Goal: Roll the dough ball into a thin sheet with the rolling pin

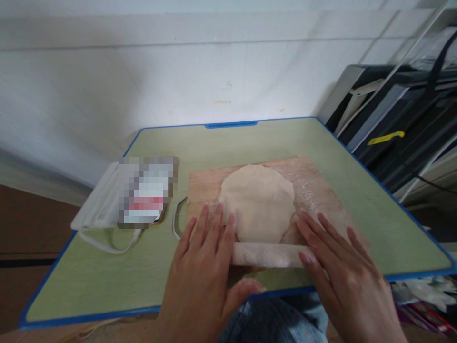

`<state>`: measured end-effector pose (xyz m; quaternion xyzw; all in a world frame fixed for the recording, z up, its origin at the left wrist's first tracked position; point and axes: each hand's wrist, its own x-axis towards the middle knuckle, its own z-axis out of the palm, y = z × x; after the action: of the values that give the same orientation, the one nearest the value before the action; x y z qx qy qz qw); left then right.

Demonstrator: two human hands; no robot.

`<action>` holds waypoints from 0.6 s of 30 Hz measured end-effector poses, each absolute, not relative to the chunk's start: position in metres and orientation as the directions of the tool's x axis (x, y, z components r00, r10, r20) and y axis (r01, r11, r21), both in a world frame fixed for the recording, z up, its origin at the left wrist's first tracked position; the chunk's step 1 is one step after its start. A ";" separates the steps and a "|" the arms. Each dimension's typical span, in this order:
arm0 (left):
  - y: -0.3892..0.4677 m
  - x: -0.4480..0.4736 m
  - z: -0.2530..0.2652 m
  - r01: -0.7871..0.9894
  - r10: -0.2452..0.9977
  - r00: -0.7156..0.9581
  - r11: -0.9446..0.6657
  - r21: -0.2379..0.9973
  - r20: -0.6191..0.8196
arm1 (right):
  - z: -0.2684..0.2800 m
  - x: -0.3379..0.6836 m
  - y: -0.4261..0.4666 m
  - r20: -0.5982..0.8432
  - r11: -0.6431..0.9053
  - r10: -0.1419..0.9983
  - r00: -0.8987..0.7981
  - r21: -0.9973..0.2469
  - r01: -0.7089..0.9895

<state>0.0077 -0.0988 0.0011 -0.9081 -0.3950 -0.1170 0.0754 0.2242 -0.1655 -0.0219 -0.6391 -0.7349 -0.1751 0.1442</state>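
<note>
A flat, roughly round sheet of dough (259, 202) lies on a floured wooden cutting board (202, 183). Across its near edge runs a flour-dusted rolling pin (267, 255). My left hand (205, 267) rests over the pin's left end, fingers stretched forward and thumb out to the side. Over the right end lies my right hand (342, 267), its fingers also extended and spread. Both palms hide the ends of the pin. Neither hand wraps its fingers round it.
A green folding table (117, 281) with a blue edge carries the board. To the left, a blurred phone-like object (148, 193) overlaps a white item (98, 202) with a strap. A wall stands behind. Flat dark items (403, 114) lean at the right.
</note>
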 end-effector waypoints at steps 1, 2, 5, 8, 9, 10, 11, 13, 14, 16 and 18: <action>-0.099 0.007 0.000 0.722 0.679 0.674 -0.689 -0.062 0.292 | -0.023 0.225 -0.166 0.436 0.138 0.886 -0.158 0.078 0.987; -0.096 0.007 0.000 0.723 0.676 0.673 -0.686 -0.076 0.300 | -0.022 0.225 -0.164 0.437 0.132 0.887 -0.149 0.070 0.989; -0.080 0.019 0.003 0.790 0.750 0.606 -0.605 -0.095 0.265 | -0.017 0.224 -0.143 0.431 0.043 0.901 -0.036 -0.007 0.999; -0.068 0.031 0.006 0.841 0.818 0.539 -0.534 -0.082 0.201 | -0.013 0.221 -0.125 0.408 -0.035 0.911 0.057 -0.060 0.998; -0.069 0.031 0.006 0.844 0.823 0.535 -0.531 -0.075 0.193 | -0.012 0.220 -0.124 0.410 -0.043 0.910 0.066 -0.066 0.997; -0.072 0.030 0.005 0.842 0.819 0.538 -0.536 -0.070 0.198 | -0.012 0.219 -0.127 0.418 -0.043 0.906 0.067 -0.068 0.997; -0.078 0.027 0.004 0.833 0.808 0.550 -0.549 -0.067 0.211 | -0.012 0.218 -0.132 0.429 -0.033 0.901 0.059 -0.069 0.997; -0.090 0.019 0.001 0.804 0.766 0.587 -0.589 -0.078 0.262 | -0.014 0.217 -0.146 0.451 0.016 0.893 0.013 -0.061 0.998; -0.096 0.015 -0.001 0.790 0.744 0.604 -0.607 -0.088 0.285 | -0.014 0.217 -0.152 0.454 0.039 0.891 -0.007 -0.060 0.997; -0.100 0.011 -0.002 0.774 0.722 0.624 -0.624 -0.109 0.299 | -0.015 0.216 -0.158 0.453 0.060 0.891 -0.023 -0.067 0.996; -0.095 0.014 -0.001 0.790 0.746 0.609 -0.600 -0.124 0.269 | -0.015 0.217 -0.153 0.451 0.029 0.892 0.012 -0.084 0.996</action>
<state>0.0143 -0.0946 -0.0007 -0.8894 -0.4319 -0.0948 0.1159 0.2166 -0.1535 -0.0155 -0.6841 -0.6901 -0.1325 0.1954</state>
